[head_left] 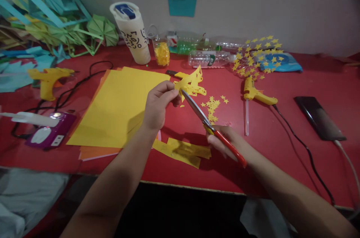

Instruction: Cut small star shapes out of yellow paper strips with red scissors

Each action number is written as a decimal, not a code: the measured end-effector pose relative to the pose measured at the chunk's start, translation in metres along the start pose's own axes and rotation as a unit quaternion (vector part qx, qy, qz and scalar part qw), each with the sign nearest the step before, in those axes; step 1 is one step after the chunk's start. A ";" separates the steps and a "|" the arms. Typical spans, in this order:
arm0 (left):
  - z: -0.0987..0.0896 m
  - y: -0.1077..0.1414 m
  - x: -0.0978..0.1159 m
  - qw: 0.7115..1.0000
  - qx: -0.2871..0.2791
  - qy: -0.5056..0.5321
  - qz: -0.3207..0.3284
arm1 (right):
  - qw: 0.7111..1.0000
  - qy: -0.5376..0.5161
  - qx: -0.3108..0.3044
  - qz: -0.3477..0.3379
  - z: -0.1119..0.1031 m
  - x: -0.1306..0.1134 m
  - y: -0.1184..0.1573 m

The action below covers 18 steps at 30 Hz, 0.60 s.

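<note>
My left hand (pixel 160 101) pinches a small piece of yellow paper (pixel 179 86) between thumb and fingers. In my right hand (pixel 223 140) is a pair of scissors (pixel 201 114) with red handles; the blade tips reach the paper at my left fingertips. How far the blades are apart I cannot tell. Behind lie cut yellow paper scraps (pixel 194 82) with star-shaped holes. Small yellow paper stars (pixel 213 107) lie in a loose pile right of the blades. Yellow paper strips (pixel 182 150) rest below, near the table's front edge.
Stacked yellow sheets (pixel 112 107) lie to the left, beside a purple power socket (pixel 52 133) and a glue gun (pixel 49 78). Another glue gun (pixel 257 93) and a phone (pixel 319 118) are at right. A tumbler (pixel 132 35), a cup of yellow pieces (pixel 162 54) and bottles (pixel 209 59) stand behind.
</note>
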State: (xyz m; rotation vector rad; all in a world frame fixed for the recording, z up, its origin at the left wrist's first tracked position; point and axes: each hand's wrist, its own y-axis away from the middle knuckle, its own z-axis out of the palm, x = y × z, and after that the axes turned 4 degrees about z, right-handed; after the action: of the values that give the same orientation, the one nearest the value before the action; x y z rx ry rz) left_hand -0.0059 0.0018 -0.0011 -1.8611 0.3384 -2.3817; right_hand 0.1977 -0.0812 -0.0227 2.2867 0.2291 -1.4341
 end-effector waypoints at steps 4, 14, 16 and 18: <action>-0.002 0.000 -0.002 0.999 -0.019 -0.026 0.021 | 1.000 0.000 -0.005 0.003 -0.001 0.000 0.000; -0.004 -0.002 -0.001 0.998 -0.045 -0.024 0.037 | 1.000 -0.007 -0.012 -0.004 -0.002 -0.004 -0.001; -0.005 -0.002 0.000 0.998 -0.049 -0.014 0.035 | 0.999 -0.018 -0.027 0.003 -0.004 -0.011 0.001; -0.006 -0.002 0.000 0.998 -0.053 -0.007 0.031 | 0.999 -0.028 -0.042 0.011 -0.006 -0.016 0.003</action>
State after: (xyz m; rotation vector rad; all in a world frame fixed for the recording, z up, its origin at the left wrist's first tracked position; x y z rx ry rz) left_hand -0.0111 0.0042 -0.0021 -1.8796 0.5244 -2.3523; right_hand 0.1961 -0.0797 -0.0057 2.1729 0.2422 -1.4483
